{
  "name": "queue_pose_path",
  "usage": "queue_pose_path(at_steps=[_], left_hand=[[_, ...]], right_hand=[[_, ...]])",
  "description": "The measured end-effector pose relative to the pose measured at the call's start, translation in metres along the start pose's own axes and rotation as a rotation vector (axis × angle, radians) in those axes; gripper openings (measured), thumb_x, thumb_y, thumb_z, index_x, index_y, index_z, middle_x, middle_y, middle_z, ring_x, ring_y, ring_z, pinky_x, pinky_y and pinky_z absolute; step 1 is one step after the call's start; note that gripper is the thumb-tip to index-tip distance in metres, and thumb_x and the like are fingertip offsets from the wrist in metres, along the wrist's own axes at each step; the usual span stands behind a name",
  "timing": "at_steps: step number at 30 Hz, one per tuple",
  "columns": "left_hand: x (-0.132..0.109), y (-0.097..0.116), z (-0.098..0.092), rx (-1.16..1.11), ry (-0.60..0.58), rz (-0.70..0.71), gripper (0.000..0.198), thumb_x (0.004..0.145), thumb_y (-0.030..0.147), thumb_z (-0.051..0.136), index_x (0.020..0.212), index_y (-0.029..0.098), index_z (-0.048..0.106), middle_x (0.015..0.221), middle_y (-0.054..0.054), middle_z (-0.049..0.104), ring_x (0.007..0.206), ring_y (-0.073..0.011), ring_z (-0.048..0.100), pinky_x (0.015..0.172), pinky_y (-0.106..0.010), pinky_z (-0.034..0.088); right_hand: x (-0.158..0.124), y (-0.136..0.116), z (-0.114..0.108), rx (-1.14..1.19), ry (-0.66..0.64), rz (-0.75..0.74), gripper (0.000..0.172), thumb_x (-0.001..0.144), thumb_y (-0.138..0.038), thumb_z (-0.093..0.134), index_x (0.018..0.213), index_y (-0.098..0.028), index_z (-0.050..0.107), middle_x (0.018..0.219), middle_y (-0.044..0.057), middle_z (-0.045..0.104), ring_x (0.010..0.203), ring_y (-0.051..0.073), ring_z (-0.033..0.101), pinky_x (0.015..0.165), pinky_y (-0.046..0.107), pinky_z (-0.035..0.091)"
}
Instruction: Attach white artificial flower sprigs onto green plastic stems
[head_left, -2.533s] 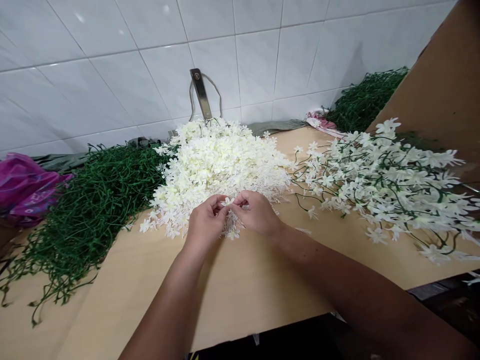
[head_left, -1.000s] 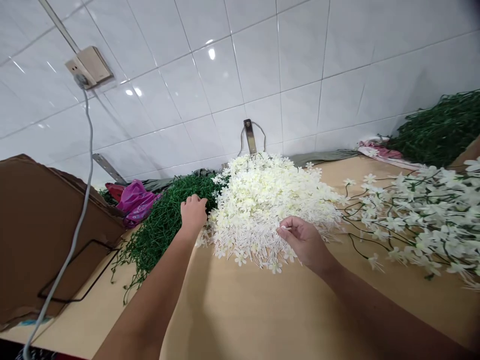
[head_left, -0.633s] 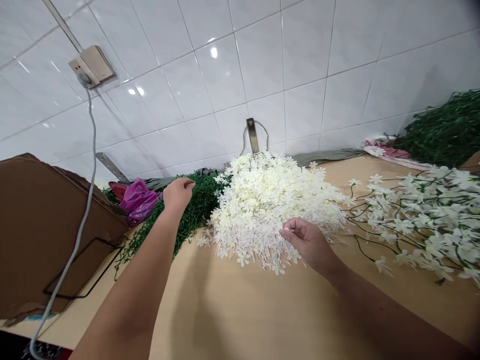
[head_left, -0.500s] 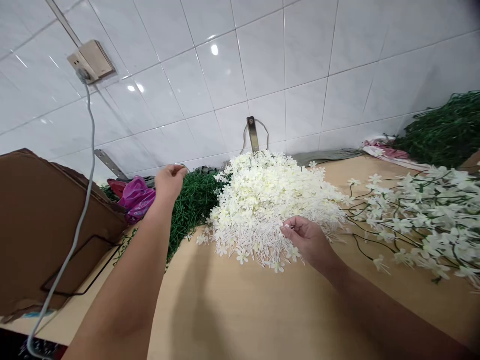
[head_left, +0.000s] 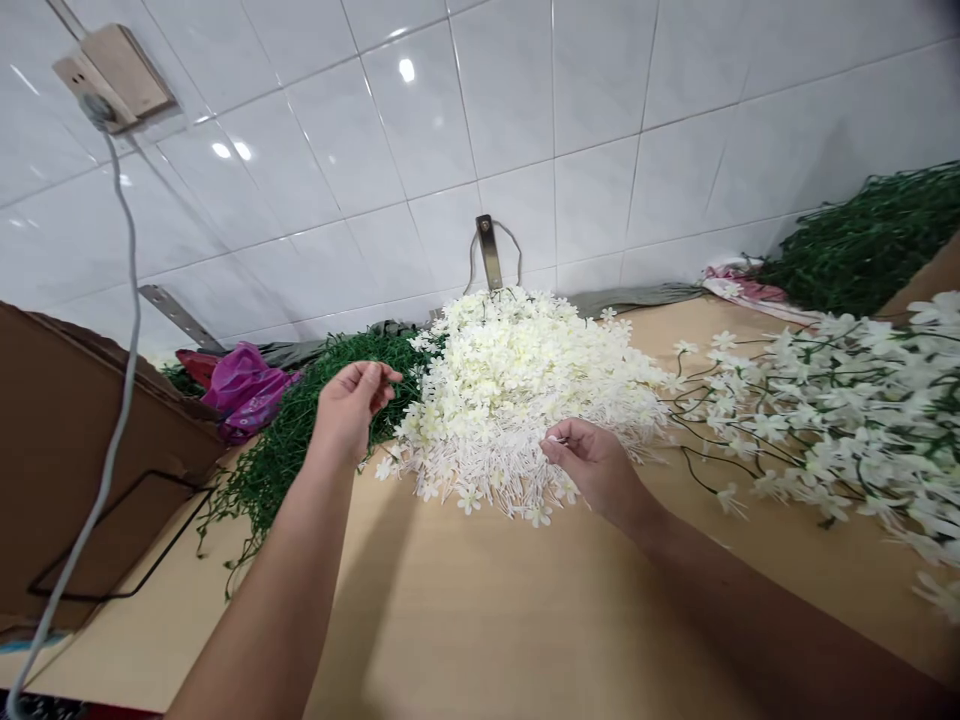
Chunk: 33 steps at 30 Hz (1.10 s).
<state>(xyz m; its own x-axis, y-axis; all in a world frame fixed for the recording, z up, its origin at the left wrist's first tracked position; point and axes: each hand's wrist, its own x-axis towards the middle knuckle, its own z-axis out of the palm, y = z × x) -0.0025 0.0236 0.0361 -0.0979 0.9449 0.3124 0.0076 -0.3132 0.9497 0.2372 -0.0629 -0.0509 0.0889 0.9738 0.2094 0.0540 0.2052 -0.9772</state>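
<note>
My left hand (head_left: 351,400) is raised over the heap of green plastic stems (head_left: 300,440), fingers pinched together; a thin green stem seems to be between them, but it is too fine to be sure. My right hand (head_left: 589,462) rests at the near edge of the big pile of loose white flower heads (head_left: 517,385), pinching one small white flower piece between thumb and forefinger. Both hands hover above the wooden tabletop (head_left: 487,610).
Finished white-flower sprays on green stems (head_left: 832,410) lie at the right. A second green stem heap (head_left: 862,240) sits at the far right by the tiled wall. A brown cardboard box (head_left: 67,450) stands at left, with a purple bag (head_left: 244,385) behind it and a grey cable (head_left: 112,330) hanging down.
My left hand left the flower pile, reached into the green stems, and has lifted up and back toward the flowers. My right hand stayed at the pile's edge holding its white piece.
</note>
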Motion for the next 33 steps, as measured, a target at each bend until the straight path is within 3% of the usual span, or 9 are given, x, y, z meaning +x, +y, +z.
queue_pose_path(at_steps=[5, 10, 14, 20, 26, 29, 33], left_hand=[[-0.032, -0.020, 0.031, -0.033, -0.094, -0.187, 0.030, 0.056, 0.036, 0.069, 0.071, 0.014, 0.056, 0.063, 0.002, 0.058, 0.048, -0.0046, 0.044, 0.048, -0.017, 0.034], [-0.071, -0.032, 0.059, 0.106, -0.383, -0.312, 0.025, 0.063, 0.037, 0.064, 0.065, 0.012, 0.059, 0.057, 0.003, 0.051, 0.047, -0.0047, 0.037, 0.046, -0.018, 0.028], [-0.095, -0.039, 0.073, 0.221, -0.546, -0.309, 0.023, 0.069, 0.035, 0.057, 0.064, 0.013, 0.060, 0.053, 0.003, 0.046, 0.050, -0.0069, 0.039, 0.048, -0.020, 0.029], [-0.098, -0.049, 0.075, 0.228, -0.635, -0.255, 0.021, 0.073, 0.032, 0.053, 0.063, 0.014, 0.057, 0.053, 0.003, 0.046, 0.051, -0.0077, 0.039, 0.050, -0.021, 0.031], [-0.094, -0.056, 0.075, 0.232, -0.654, -0.288, 0.020, 0.072, 0.033, 0.055, 0.066, 0.015, 0.060, 0.059, 0.001, 0.053, 0.055, -0.0091, 0.044, 0.052, -0.022, 0.034], [-0.092, -0.054, 0.075, 0.193, -0.653, -0.315, 0.021, 0.068, 0.035, 0.060, 0.064, 0.015, 0.061, 0.059, 0.000, 0.055, 0.053, -0.0090, 0.045, 0.050, -0.021, 0.034], [-0.091, -0.059, 0.075, 0.150, -0.663, -0.390, 0.024, 0.065, 0.038, 0.062, 0.061, 0.015, 0.059, 0.052, 0.001, 0.049, 0.045, -0.0074, 0.038, 0.042, -0.020, 0.028]], right_hand=[[0.001, 0.003, 0.001, 0.085, -0.006, 0.024, 0.021, 0.065, -0.035, 0.060, 0.064, -0.016, 0.051, 0.058, -0.001, 0.051, 0.054, 0.010, 0.047, 0.054, 0.025, 0.040], [0.002, 0.000, -0.002, 0.229, -0.057, 0.068, 0.022, 0.063, -0.034, 0.063, 0.064, -0.015, 0.052, 0.057, -0.002, 0.052, 0.055, 0.008, 0.049, 0.058, 0.025, 0.042], [0.001, -0.004, -0.003, 0.301, -0.169, 0.125, 0.023, 0.063, -0.034, 0.064, 0.064, -0.013, 0.054, 0.058, -0.002, 0.053, 0.056, 0.007, 0.050, 0.061, 0.024, 0.042], [0.000, -0.002, -0.001, 0.509, -0.261, 0.276, 0.028, 0.058, -0.035, 0.070, 0.062, -0.013, 0.053, 0.058, -0.004, 0.055, 0.056, 0.007, 0.056, 0.073, 0.031, 0.048], [0.002, 0.007, 0.003, 0.533, -0.237, 0.321, 0.034, 0.052, -0.037, 0.073, 0.058, -0.013, 0.049, 0.052, -0.007, 0.053, 0.056, 0.008, 0.058, 0.071, 0.031, 0.050], [0.002, 0.010, 0.004, 0.465, -0.228, 0.293, 0.032, 0.056, -0.037, 0.070, 0.060, -0.014, 0.047, 0.054, -0.006, 0.054, 0.057, 0.009, 0.058, 0.068, 0.031, 0.049], [-0.001, 0.009, 0.004, 0.137, -0.178, 0.148, 0.022, 0.065, -0.031, 0.063, 0.062, -0.016, 0.047, 0.054, -0.004, 0.051, 0.053, 0.008, 0.051, 0.056, 0.025, 0.043]])
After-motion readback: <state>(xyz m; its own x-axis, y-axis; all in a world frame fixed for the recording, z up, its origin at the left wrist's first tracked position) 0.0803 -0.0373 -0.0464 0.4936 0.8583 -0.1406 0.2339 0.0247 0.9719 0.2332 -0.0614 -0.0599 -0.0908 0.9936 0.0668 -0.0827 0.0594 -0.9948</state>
